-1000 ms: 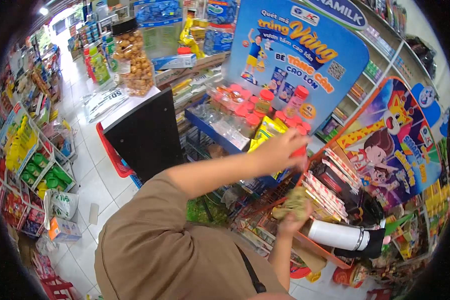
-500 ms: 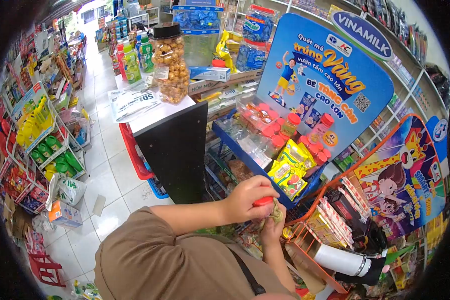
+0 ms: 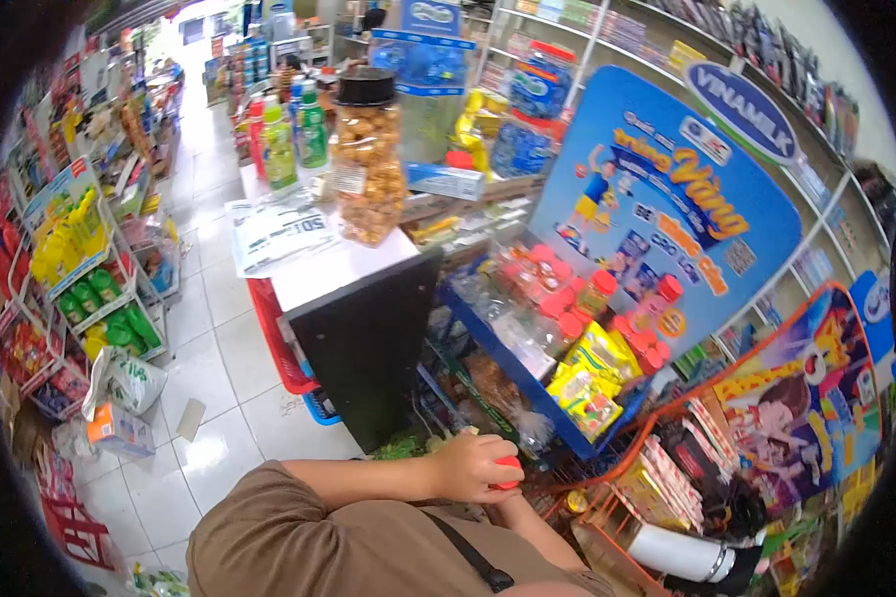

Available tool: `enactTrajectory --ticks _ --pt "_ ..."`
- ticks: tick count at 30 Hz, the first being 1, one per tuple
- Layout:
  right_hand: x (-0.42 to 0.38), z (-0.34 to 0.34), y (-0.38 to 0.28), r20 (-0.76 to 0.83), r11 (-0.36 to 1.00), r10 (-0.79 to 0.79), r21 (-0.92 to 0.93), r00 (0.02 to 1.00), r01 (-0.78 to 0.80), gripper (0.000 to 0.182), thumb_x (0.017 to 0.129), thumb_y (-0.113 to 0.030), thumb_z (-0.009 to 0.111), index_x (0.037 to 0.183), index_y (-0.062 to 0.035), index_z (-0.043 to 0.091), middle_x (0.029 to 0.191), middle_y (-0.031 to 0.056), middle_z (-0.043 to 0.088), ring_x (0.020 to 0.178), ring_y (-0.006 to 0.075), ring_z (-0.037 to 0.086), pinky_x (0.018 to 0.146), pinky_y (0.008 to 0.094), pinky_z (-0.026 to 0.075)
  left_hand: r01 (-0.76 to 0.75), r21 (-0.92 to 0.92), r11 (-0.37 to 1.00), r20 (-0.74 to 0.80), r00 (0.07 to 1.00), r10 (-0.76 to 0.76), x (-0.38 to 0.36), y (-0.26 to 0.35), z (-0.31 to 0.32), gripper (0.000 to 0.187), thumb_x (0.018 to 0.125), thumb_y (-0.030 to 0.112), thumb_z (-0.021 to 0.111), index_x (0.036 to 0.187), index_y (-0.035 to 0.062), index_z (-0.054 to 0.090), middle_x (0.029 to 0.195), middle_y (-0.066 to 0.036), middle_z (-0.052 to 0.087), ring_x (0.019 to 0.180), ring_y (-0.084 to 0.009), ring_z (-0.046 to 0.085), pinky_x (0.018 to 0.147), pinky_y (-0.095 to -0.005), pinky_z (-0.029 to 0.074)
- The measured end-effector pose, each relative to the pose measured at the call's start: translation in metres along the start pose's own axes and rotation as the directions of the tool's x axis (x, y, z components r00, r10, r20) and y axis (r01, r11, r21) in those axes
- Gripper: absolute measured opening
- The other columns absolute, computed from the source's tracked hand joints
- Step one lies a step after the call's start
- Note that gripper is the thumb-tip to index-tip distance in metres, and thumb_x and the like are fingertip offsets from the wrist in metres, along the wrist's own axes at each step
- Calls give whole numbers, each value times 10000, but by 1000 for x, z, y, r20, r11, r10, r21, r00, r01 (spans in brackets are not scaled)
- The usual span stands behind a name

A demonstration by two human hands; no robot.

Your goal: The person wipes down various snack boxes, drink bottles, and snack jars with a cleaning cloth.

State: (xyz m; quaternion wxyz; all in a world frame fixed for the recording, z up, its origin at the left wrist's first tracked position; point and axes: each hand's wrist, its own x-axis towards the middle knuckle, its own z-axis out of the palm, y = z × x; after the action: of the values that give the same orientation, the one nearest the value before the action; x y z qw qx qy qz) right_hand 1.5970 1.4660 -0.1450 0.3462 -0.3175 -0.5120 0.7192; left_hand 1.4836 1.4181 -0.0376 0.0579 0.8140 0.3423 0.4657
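My left hand (image 3: 471, 466) is closed, its fingers curled over a small smooth red object (image 3: 508, 472) whose kind I cannot make out. A bit of pale material pokes out above the knuckles. Just beneath and behind it is my right hand (image 3: 504, 505), its fingers mostly hidden by the left, so their grip does not show. Both hands are together close in front of my body. Beyond them stands a blue display tray (image 3: 508, 348) with yellow packets (image 3: 587, 403) and red-lidded jars (image 3: 595, 295).
A black-sided counter (image 3: 363, 348) carries a tall jar of round snacks (image 3: 368, 179), bottles and a printed plastic bag (image 3: 284, 237). At right, an orange wire rack (image 3: 607, 522) holds boxes and a white flask (image 3: 677, 550). Racks of goods (image 3: 95, 264) line the left side.
The view has shifted. My hands have moved left and down, closer to my body. The greenish crumpled thing seen between them before is now hidden; the red object stays in my left hand.
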Motion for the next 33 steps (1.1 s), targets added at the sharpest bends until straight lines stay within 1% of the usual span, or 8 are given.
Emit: enactTrajectory --ticks 7,11,16,19,24,28,31,33 --pt "45 24 35 26 968 -96 -232 995 99 337 930 -366 383 1062 -87 516 988 33 548 891 107 523 774 269 430 280 -169 945 -194 930 -311 -25 -48 -37 258 671 218 704 852 71 592 847 -107 559 759 -290 565 646 -353 461" --pt "53 61 3 -136 963 231 175 963 -206 342 945 -360 339 1073 -91 508 989 34 547 878 108 519 776 267 423 520 -598 610 -186 650 -737 -42 -64 -49 181 775 92 609 933 24 553 934 -95 539 854 -234 548 758 -312 435" --pt "47 81 -22 -81 993 -118 -13 990 118 417 962 -351 245 1186 -32 392 1140 113 486 1041 193 495 918 328 387 442 -454 773 -291 747 -598 -53 -87 -55 180 816 112 552 977 32 550 1031 -117 496 1041 -263 456 918 -366 341" --pt "49 97 -58 -43 934 -324 -172 945 312 508 907 -387 438 1243 -17 345 1186 120 453 1067 200 474 929 322 375 359 -381 852 -354 795 -493 -45 -83 -60 222 813 127 561 1015 38 542 1081 -129 490 1080 -281 443 939 -375 326" --pt "51 103 -73 7 948 -246 -206 969 242 883 578 -187 807 1280 -17 300 1208 134 431 1089 227 455 944 341 355 359 -583 729 -404 650 -644 -50 -105 -40 360 950 289 331 1199 37 395 1191 -152 402 1144 -290 392 984 -357 281" --pt "42 65 -44 -85 755 -356 -613 931 233 749 569 -160 789 1195 -26 399 1175 157 431 1088 257 444 945 368 340 403 -851 337 -122 472 -873 -59 -120 14 425 962 378 262 1221 59 371 1131 -114 468 1099 -213 446 944 -321 339" --pt "27 34 -39 -175 755 -425 -610 888 241 701 604 -117 748 1198 -29 386 1170 139 427 1074 243 446 944 362 341 264 -916 -303 391 410 -824 -44 -105 34 513 941 478 223 1205 82 415 1168 -66 470 1097 -161 446 958 -303 334" --pt "17 40 -69 -334 855 -435 -446 836 266 652 664 -55 686 1223 -29 352 1154 113 426 1062 211 446 937 337 348 435 -777 -456 614 359 -703 -39 -89 50 541 906 532 292 1175 98 470 1067 -47 555 1001 -159 518 875 -306 409"
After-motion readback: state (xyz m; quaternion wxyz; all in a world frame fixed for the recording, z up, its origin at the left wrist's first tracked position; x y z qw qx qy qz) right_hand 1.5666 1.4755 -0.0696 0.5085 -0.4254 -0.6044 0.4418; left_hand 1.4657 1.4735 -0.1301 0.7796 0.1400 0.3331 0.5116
